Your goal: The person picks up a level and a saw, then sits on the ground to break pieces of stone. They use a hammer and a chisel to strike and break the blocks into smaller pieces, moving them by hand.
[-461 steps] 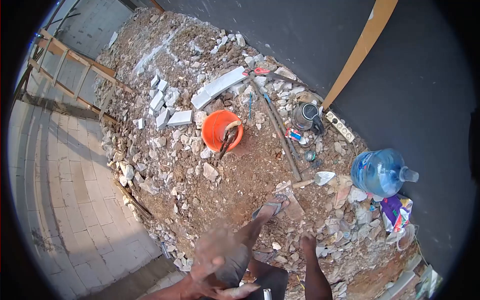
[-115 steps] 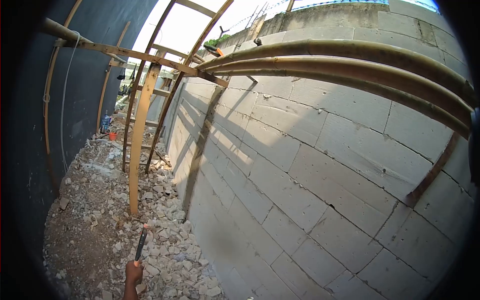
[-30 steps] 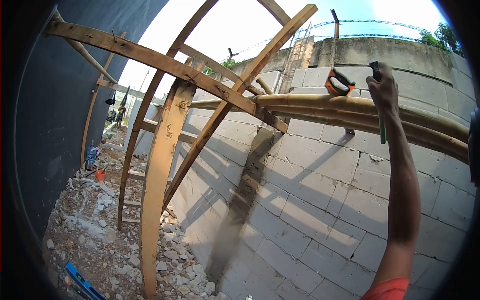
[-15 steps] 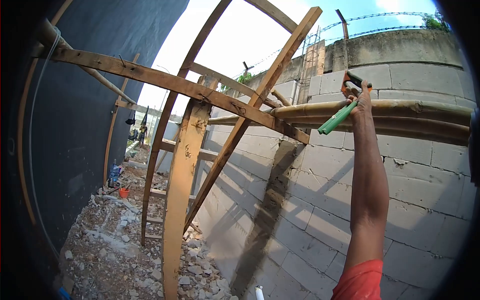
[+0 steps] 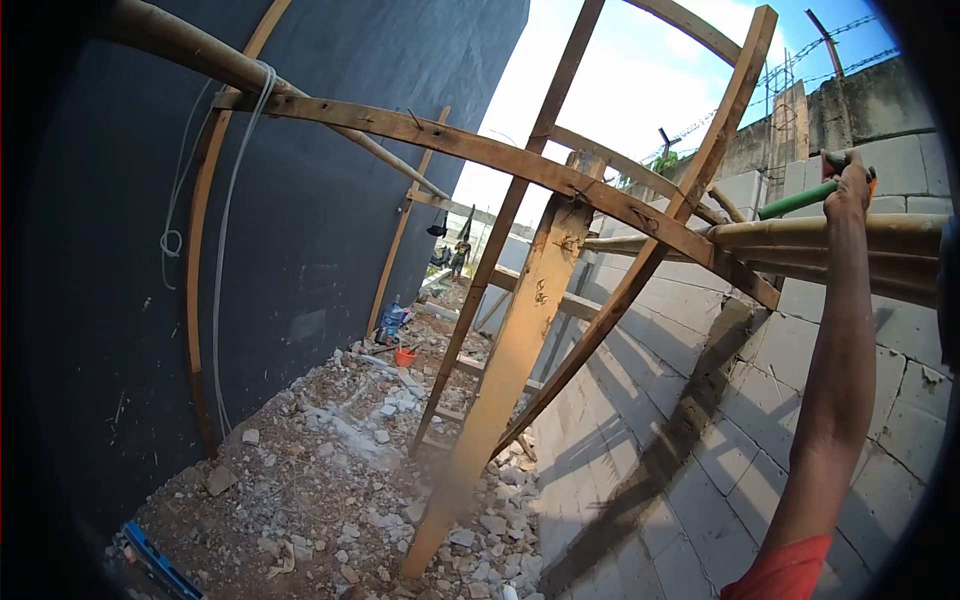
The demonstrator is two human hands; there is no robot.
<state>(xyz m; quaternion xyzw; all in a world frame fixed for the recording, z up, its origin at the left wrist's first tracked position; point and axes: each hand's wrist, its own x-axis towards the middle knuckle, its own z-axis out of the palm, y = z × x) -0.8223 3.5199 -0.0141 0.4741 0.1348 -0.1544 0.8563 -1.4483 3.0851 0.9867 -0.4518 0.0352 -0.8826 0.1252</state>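
My right hand (image 5: 850,188) is raised at the far right, fingers wrapped round an orange-and-black tool handle, shaped like a handsaw's grip. A green bar-like piece (image 5: 797,201) sticks out of the same fist to the left. Just below the hand, bamboo poles (image 5: 890,233) run along the block wall (image 5: 840,330). My red sleeve shows at the bottom. My left hand is out of view.
A nailed timber frame (image 5: 520,300) stands ahead, its crossbeam (image 5: 440,137) spanning the passage. Rubble (image 5: 300,500) covers the ground, with an orange bucket (image 5: 404,356) and a person (image 5: 460,256) farther off. A dark wall (image 5: 290,230) bounds the left; a blue object (image 5: 155,558) lies at lower left.
My view has swung left, so the frame and wall sit farther right. The green piece now points more level to the left, still in my right hand.
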